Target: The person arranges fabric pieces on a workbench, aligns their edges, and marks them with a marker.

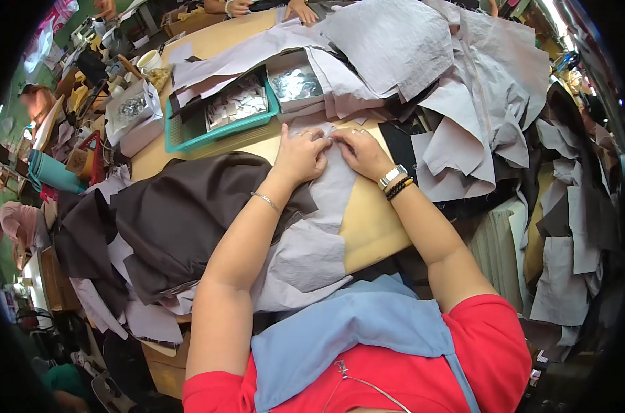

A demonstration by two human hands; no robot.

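Observation:
Light grey fabric (333,199) runs up the middle of the yellowish table (374,234). My left hand (303,153) pinches its upper part, fingers curled in. Close beside it, my right hand (359,150) has thumb and fingertips pressed together on the same fabric. The two hands are a small gap apart. Dark brown fabric (181,213) lies bunched to the left, partly against my left forearm. Just beyond my hands stand a teal basket (276,109) with small white pieces and a white box (314,105) with shiny contents.
Grey fabric pieces (491,96) are heaped at the right and far side. Another box (130,113) and a white cup (149,60) stand at the left. A person's hands (300,11) rest at the far edge. A teal tumbler (54,172) lies far left.

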